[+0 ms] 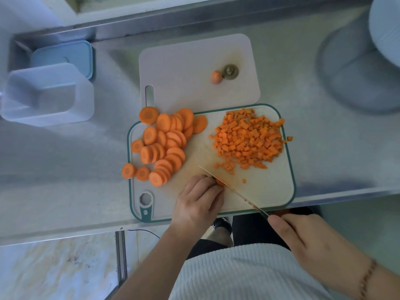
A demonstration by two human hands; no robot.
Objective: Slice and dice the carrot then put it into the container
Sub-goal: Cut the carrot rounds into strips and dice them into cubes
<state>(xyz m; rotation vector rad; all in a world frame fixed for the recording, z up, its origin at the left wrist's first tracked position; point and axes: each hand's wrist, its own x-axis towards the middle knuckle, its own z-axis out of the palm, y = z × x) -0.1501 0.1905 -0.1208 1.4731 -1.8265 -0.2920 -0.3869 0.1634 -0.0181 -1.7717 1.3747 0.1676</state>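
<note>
head view: mid-dicing, lower centre. left hand curled, pinning orange carrot strips; right hand clenching thin steel knife. round orange slices waiting centre-left; clear plastic container upper left. next, probably: more crosswise cuts.

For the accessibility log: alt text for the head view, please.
A left hand steadies carrot pieces while the right hand cuts them with a thin steel knife on a green-rimmed white cutting board, between round orange carrot slices and small orange carrot cubes.

Left hand palm-down, fingers curled (tips tucked under). Right hand gripping, wrist angled in from lower right.
</note>
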